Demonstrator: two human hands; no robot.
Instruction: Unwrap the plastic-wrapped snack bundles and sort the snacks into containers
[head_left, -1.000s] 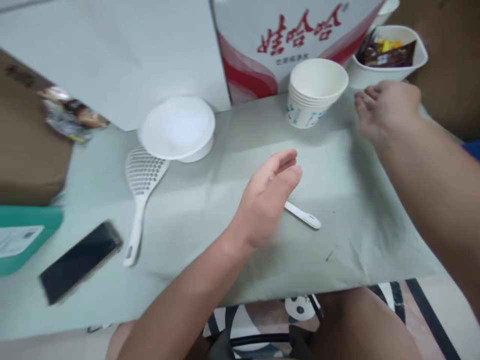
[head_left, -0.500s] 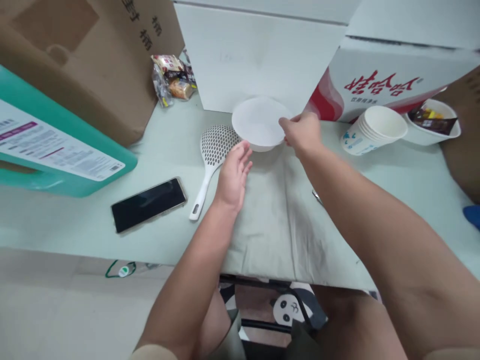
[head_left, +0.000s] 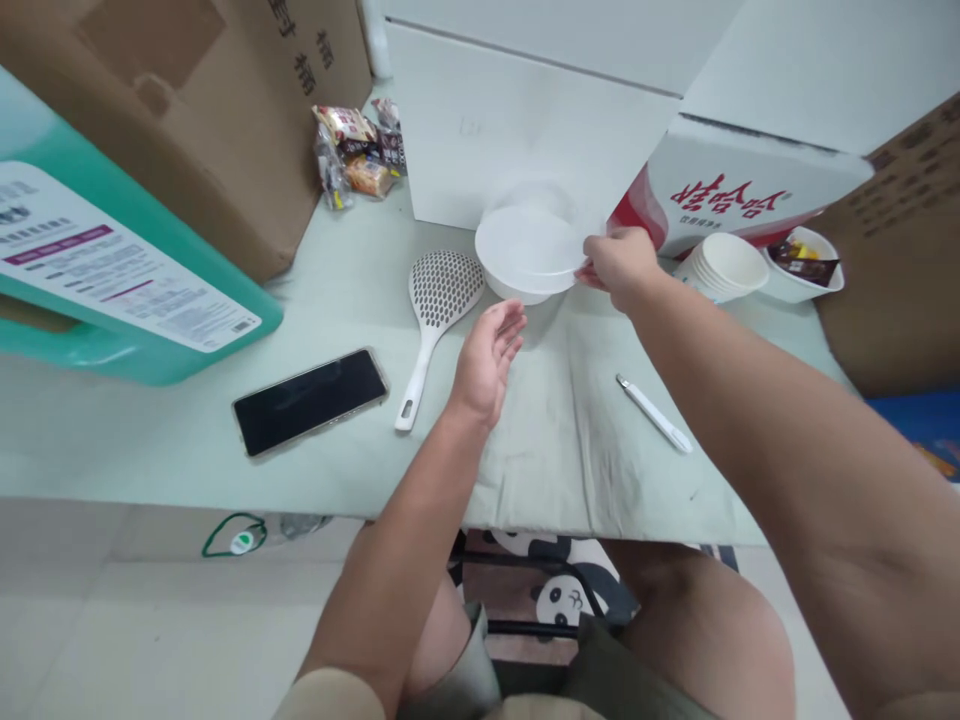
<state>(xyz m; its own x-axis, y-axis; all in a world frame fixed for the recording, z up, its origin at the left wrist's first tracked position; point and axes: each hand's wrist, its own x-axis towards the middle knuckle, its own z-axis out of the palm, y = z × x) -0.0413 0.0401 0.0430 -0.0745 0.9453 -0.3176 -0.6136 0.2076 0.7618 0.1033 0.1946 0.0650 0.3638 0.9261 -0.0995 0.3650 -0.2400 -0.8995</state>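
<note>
The right hand [head_left: 619,265] holds a white bowl [head_left: 531,250] by its rim.
The fingers of this hand are closed narrow on the rim; the left hand [head_left: 487,365] is near the bowl's front, its fingers open and slightly bent, holding nothing. The bowl is before a white box [head_left: 510,130], just beside the head of the slotted spoon [head_left: 444,290].
</note>
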